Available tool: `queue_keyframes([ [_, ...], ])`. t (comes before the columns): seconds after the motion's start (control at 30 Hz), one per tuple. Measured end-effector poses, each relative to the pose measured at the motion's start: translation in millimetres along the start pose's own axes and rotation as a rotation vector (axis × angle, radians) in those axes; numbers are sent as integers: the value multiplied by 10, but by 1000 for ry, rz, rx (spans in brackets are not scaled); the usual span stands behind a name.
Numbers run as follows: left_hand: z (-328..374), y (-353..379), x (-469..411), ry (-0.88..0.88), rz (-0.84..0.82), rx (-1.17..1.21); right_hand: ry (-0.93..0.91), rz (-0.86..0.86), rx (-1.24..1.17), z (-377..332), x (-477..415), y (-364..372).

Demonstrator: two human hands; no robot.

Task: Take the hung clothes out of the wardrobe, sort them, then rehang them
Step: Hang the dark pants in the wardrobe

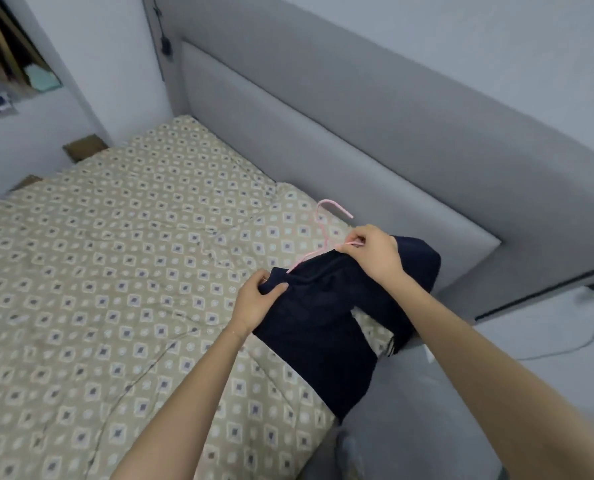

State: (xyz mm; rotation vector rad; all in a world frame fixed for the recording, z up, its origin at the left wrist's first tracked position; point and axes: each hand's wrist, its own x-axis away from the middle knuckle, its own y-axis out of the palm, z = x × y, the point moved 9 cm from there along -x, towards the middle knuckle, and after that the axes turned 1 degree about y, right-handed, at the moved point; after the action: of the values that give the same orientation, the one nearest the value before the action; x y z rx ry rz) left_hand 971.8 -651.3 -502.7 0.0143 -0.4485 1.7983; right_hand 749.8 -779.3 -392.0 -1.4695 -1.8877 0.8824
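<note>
Pinching, with the right fingers, the near arm of the pink hanger together with the top edge of the dark navy garment; closing narrowly, thumb and forefinger meeting on the plastic. Curling the left fingers round the opposite corner of the same edge, thumb on top, bunching a fold of cloth.

Holding the two corners apart (probably to draw the opening taut, so the hanger arm slides along it without snagging). Working with the right hand nearer the grey headboard and the left hand nearer the middle of the bed.

Exposing the hanger's hook beyond the hands on the headboard side, clear of the cloth, and one slim arm between the two hands.

Resting the garment on the patterned bed at its right edge, close to the headboard, with the lower end trailing over the side; using the mattress as support, likely to free both hands for the fitting.

Judging the step as either seating the hanger in the garment or drawing it out, being unable to tell which from this view. Showing no wardrobe here.
</note>
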Motion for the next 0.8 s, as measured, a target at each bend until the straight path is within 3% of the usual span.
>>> queue_keyframes([
  [0.37, 1095, 737, 238, 265, -143, -146, 176, 263, -53, 715, 1035, -1205],
  [0.8, 2117, 2683, 1597, 567, -423, -288, 465, 566, -218, 2040, 3465, -2508],
])
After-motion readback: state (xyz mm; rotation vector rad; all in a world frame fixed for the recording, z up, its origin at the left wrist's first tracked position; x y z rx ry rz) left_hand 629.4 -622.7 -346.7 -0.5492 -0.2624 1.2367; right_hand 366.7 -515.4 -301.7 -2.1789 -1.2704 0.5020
